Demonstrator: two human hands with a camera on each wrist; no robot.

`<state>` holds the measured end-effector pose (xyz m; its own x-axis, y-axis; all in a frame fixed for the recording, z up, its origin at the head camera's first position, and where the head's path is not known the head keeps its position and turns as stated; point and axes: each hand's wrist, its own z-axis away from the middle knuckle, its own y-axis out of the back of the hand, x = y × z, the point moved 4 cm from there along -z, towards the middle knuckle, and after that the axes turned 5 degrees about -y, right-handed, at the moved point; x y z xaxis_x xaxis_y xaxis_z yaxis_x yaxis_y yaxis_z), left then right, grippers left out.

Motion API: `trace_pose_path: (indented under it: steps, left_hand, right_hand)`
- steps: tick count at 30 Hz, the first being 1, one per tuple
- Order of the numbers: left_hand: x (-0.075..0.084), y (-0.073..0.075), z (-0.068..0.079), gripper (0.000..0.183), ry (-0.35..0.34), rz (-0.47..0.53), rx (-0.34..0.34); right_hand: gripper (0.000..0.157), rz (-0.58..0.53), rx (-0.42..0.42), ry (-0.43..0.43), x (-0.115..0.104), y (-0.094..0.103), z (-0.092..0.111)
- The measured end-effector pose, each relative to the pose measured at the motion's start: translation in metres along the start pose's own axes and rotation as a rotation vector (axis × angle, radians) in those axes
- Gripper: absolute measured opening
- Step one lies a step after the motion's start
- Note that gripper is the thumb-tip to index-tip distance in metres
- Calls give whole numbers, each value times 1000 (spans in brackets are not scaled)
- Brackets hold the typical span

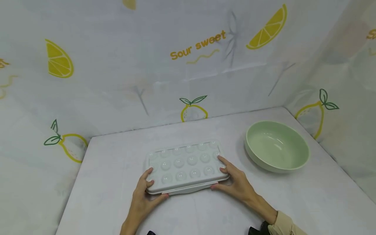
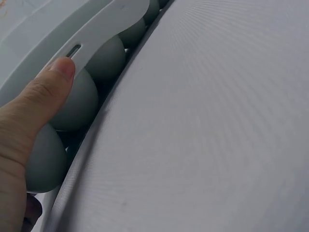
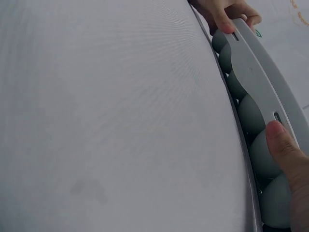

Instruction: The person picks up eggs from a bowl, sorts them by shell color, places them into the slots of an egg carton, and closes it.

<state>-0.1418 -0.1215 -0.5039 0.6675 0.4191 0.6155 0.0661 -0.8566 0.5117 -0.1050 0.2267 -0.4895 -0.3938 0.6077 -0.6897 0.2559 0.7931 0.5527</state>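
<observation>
A pale grey-green egg box (image 1: 186, 167) lies at the middle of the table, its lid covered in rows of round bumps. My left hand (image 1: 140, 199) grips its front left corner, with the thumb at the front edge and fingers over the lid. At the front right corner my right hand (image 1: 238, 184) holds it the same way. Both thumbs press by the slotted ends of a wavy front latch (image 3: 251, 70), seen in the right wrist view. Under that latch, rounded egg cups (image 2: 104, 59) bulge out just above the tabletop in the left wrist view.
A light green round bowl (image 1: 276, 147) stands at the right of the table (image 1: 117, 163), behind my right hand. White lemon-print sheeting (image 1: 117, 65) hangs along the back and both sides of the table.
</observation>
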Motion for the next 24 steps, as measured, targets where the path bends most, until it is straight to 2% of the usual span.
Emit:
trace_pose_path:
  steps: [2, 5, 9, 15, 20, 22, 24]
  left_hand:
    - [0, 1, 1, 58, -5, 11, 3]
    - [2, 2, 1, 58, -23, -30, 6]
    - [5, 2, 2, 58, -34, -83, 11]
    - [3, 3, 5, 60, 16, -84, 6]
    - [1, 3, 3, 63, 40, -100, -31]
    - [1, 6, -1, 64, 37, -150, -76]
    - [3, 11, -6, 64, 19, -220, -130]
  right_hand:
    - [73, 27, 5, 16, 0, 0, 0]
    - [87, 69, 19, 32, -1, -1, 1]
    - [102, 111, 19, 11, -3, -1, 2]
    - [108, 53, -7, -19, -4, -3, 1]
    - [107, 51, -14, -24, -2, -4, -1]
    - [94, 81, -38, -39, -3, -1, -3]
    - [68, 147, -59, -46, -7, 4, -6]
